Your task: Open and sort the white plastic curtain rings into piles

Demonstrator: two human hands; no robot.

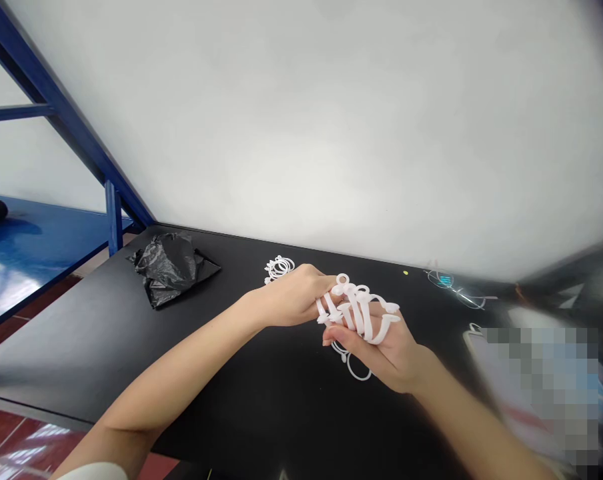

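Note:
My right hand [381, 347] is closed on a bunch of white plastic curtain rings [359, 310], its thumb pressed along their lower side. The rings are split, with knobbed ends, and some have a small eyelet on top. At the left end of the bunch, my left hand [301, 297] meets the rings with bent fingers; its fingertips are partly hidden. Just beneath the hands, more white rings [359, 367] show against the black table [261, 407]. Behind my left hand lies another small pile of white rings [280, 268].
A crumpled black plastic bag [174, 267] lies on the table's left part. Eyeglasses [456, 288] rest at the back right, near a blurred, pixelated pale item [511, 393]. A white wall [301, 133] stands behind the table, and a blue metal frame [76, 127] at left.

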